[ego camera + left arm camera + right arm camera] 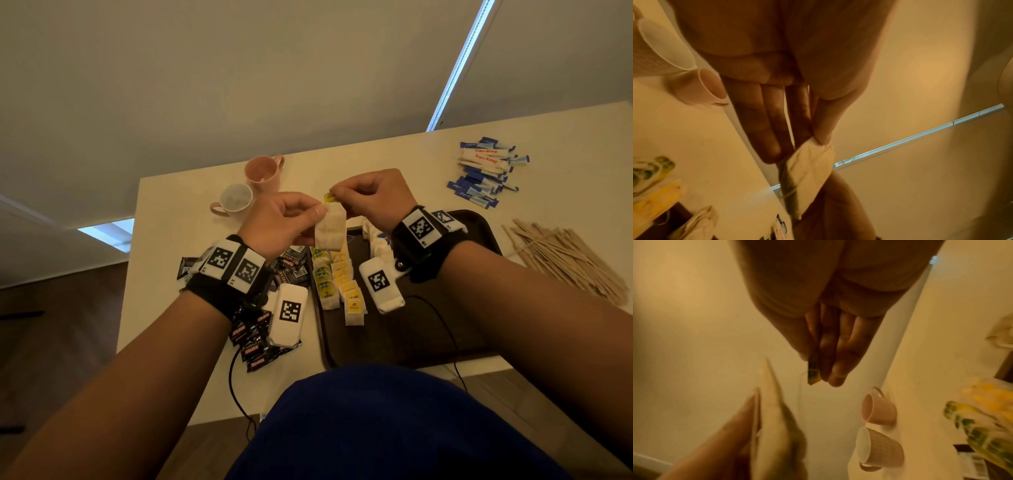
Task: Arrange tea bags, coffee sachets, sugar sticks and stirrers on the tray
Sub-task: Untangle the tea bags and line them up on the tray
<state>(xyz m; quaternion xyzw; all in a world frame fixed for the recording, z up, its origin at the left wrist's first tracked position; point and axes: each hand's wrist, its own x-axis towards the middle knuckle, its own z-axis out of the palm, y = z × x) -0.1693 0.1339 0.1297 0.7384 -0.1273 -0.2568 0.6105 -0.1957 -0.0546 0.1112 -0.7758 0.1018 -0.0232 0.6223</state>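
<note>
- While I'm holding it up over the far end of the tray (479,219), my left hand (281,222) is pinching the top corner of a tea bag (329,230) btwn thumb & forefinger; other fingers lying fairly straight alongside, per the left wrist view.
- My right hand (373,195) is pinching the bag's small yellow-green tag (329,197) btwn thumb & fingertips, just beside the left grip; a thin string (800,395) is hanging from tag toward bag.
- Step in hand, as I'm reading it: tea bags are still going on. I'm sorting out tag & string on this one before laying it down.
- Already on the tray: two rows of tea bags (337,279), green tags left, yellow right, at the tray's left side; a few more white bags are lying further back, partly hidden by my right wrist.
- Still waiting on the tabletop (171,219): coffee sachets (255,337) left of the tray, sugar sticks (486,171) far right, stirrers (561,260) right of the tray.
- Next move is calling for: folding the tag flat against the bag, bringing it down to a row's far end, square w/ its neighbours, w/o dragging the string across bags already placed.
- Two mugs (250,185) are sitting far left, apart from all this.
</note>
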